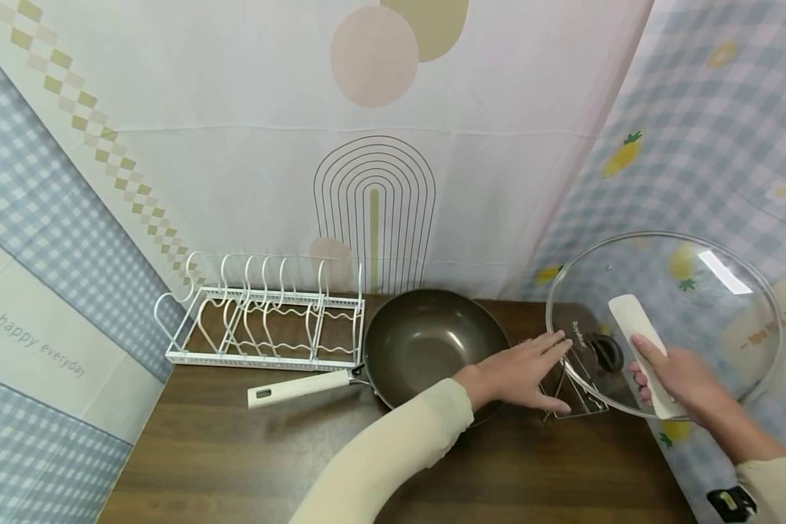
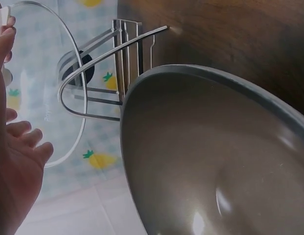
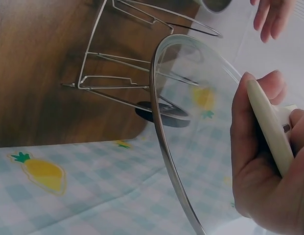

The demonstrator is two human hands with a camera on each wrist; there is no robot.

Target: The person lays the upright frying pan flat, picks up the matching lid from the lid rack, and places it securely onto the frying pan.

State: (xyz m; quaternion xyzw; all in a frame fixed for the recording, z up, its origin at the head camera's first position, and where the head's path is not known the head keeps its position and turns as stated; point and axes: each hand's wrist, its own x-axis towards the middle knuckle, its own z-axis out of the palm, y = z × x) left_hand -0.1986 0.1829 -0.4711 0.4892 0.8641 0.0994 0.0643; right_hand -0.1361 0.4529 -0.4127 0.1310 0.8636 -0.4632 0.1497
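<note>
My right hand [image 1: 684, 378] grips the long white handle [image 1: 637, 331] of a large, tilted glass lid [image 1: 701, 342] with a metal rim [image 3: 166, 152]. My left hand [image 1: 524, 371] reaches across a dark wok [image 1: 426, 342], its fingers spread near the lid's left edge and holding nothing. The wok sits on the table with its white handle [image 1: 301, 388] pointing left. A metal wire stand [image 3: 88, 54] is right of the wok, partly behind the lid and my left hand. A round black piece [image 3: 147, 112] is on the stand's lower end.
A white wire rack [image 1: 268, 360] with upright loops stands left of the wok against the back cloth. Checked cloth [image 1: 714, 87] with pineapples hangs on the right, and another checked cloth [image 1: 39, 415] on the left. The tabletop [image 1: 236, 466] is dark wood.
</note>
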